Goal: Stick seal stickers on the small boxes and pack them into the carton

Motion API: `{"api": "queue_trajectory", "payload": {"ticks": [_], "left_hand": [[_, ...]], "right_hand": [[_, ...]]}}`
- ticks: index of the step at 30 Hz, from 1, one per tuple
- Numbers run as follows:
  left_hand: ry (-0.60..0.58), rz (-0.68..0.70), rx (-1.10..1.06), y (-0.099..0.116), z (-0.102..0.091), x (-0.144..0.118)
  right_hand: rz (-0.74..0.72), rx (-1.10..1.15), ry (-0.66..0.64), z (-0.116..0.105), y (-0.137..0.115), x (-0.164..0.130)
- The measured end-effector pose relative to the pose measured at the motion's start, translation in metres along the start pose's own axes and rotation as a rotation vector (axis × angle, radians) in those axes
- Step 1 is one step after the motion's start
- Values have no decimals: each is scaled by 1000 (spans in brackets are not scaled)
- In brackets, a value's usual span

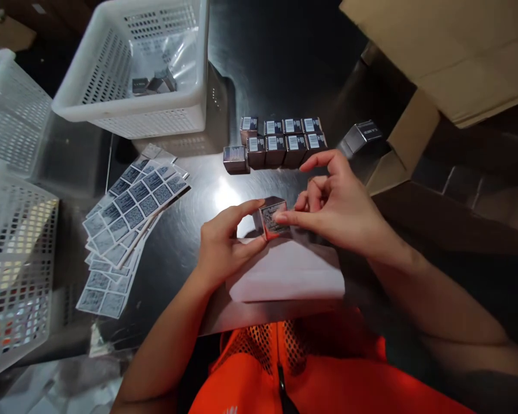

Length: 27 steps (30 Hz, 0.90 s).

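Observation:
Between the thumb and fingers of my left hand (224,241) is a small dark shiny box (259,221), tilted so that one face shows. A printed label (271,217) lies on that face. The thumb of my right hand (328,210) presses on the label, its index finger is stretched out, and the other fingers are loosely bent with nothing visible in them. Just below the box lies a white folded pad (289,273). Beyond my hands several similar small boxes (275,150) stand in two rows with labels on top. Sheets of printed labels (129,213) are fanned out to the left.
A white perforated basket (194,112) at the back left holds a few small boxes and clear plastic. More white baskets (21,241) line the left edge. One box (362,137) lies on the right, near an open cardboard carton (449,52). All rest on a shiny metal table (190,230).

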State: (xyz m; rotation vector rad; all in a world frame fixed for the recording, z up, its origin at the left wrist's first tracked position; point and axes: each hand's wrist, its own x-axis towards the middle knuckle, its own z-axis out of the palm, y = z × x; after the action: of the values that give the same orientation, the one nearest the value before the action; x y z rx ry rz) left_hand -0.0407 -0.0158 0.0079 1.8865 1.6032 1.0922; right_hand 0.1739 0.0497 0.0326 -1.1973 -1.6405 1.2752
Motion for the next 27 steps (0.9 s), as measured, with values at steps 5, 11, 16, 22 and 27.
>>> {"api": "queue_trajectory", "payload": {"ticks": [5,11,16,22,27], "left_hand": [[16,-266,-276,-5,3,5],[217,-389,-85,-13,2,12],[257,-512,-39,-28,-2,21],[270,-541,25,-34,0,22],[255,-613,-242,-33,7,22]], "right_hand": [[147,301,-288,8,5,13],[51,95,-502,13,2,7],[-198,-467,-570,-8,12,18],[-779,-717,-199,32,0,-9],[-998,-835,-211,92,3,-39]]}}
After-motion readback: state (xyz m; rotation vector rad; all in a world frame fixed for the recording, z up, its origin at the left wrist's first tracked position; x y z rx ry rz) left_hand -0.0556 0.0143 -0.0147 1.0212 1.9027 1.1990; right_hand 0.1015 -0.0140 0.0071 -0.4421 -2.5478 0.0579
